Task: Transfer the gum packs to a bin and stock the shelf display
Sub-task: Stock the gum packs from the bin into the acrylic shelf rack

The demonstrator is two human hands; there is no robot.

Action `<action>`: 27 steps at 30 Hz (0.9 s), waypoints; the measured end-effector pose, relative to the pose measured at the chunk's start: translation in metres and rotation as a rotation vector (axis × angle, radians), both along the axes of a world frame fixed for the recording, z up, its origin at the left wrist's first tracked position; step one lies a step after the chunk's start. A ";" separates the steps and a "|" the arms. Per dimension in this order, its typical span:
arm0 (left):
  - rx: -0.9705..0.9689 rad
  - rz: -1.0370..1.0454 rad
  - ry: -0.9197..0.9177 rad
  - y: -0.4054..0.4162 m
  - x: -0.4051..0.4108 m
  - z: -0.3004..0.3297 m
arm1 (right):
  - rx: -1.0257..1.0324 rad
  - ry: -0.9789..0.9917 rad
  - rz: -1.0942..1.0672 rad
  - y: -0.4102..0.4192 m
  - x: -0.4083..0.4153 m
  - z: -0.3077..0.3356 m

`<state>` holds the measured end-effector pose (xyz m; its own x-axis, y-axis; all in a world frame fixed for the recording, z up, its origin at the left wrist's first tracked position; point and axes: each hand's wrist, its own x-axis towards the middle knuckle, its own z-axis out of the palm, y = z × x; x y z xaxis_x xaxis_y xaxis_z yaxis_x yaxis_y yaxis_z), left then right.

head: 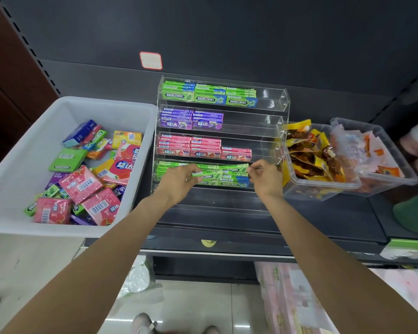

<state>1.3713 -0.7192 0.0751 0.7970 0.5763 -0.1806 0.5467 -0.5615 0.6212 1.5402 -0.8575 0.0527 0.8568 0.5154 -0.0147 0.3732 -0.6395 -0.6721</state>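
Both hands reaching into the lowest filled tier of a clear acrylic display rack (285, 97) standing on a dark shelf (323, 220). Left hand (179, 175) curled round a green gum pack (206, 175), thumb on top, pack lying lengthwise and slightly tilted over the green packs already in that tier. Right hand (263, 175) just beside the right end of the same row, fingers bent and pinched at the end of a green pack; too small to tell how firmly gripped. Hands apart, the green row between them.

Above, three more tiers: pink packs (203, 148), purple packs (191, 119), and Doublemint packs (209, 96) at the top, each row filled from the left with the right side bare.

Toward the shelf's left end, a white bin (22, 165) partly overhanging the front edge, holding a loose heap of mixed gum packs (87, 177) in pink, green, purple, yellow and blue. Toward the right end, touching the rack's side, two clear tubs: the nearer snack tub (323, 186) with yellow-and-brown sachets, the farther tub (396, 174) with pale packets.

On the dark back panel above the rack, a red-bordered price tag (150, 60).
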 end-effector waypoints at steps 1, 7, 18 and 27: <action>0.001 -0.001 0.000 0.000 0.000 0.000 | -0.003 -0.007 -0.009 0.001 0.000 0.000; -0.021 -0.008 -0.018 0.001 -0.001 -0.002 | 0.004 -0.048 -0.047 0.002 -0.003 -0.003; -0.014 -0.025 -0.007 0.003 0.000 -0.003 | -0.024 -0.146 0.079 -0.006 -0.009 0.002; -0.009 -0.020 0.000 0.002 0.001 -0.003 | -0.240 -0.251 0.252 -0.017 -0.024 -0.003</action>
